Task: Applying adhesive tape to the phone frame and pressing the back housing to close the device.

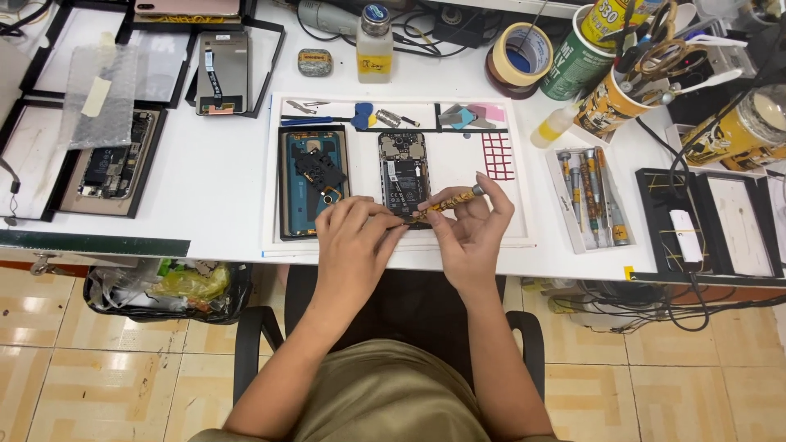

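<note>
Right hand [471, 225] grips patterned screwdriver [446, 202]; green can [577, 65] upper right.

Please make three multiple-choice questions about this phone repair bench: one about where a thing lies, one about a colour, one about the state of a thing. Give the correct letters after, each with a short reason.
1. Where is the tray of screwdrivers?
A. To the right of the white work mat
B. On the floor
C. On the chair

2. What colour is the inside of the detached back cover lying on the mat?
A. Red
B. Blue-green
C. Yellow

3. What is the state of the phone by the hands?
A. Closed, screen up
C. Wrapped in bubble wrap
B. Open, with board and battery showing

Answers:
1. A: the tray sits on the bench just past the mat's right edge.
2. B: its inner surface looks teal.
3. B: the internals are exposed, and the right hand holds a patterned screwdriver at its lower end beside the left hand.
</note>
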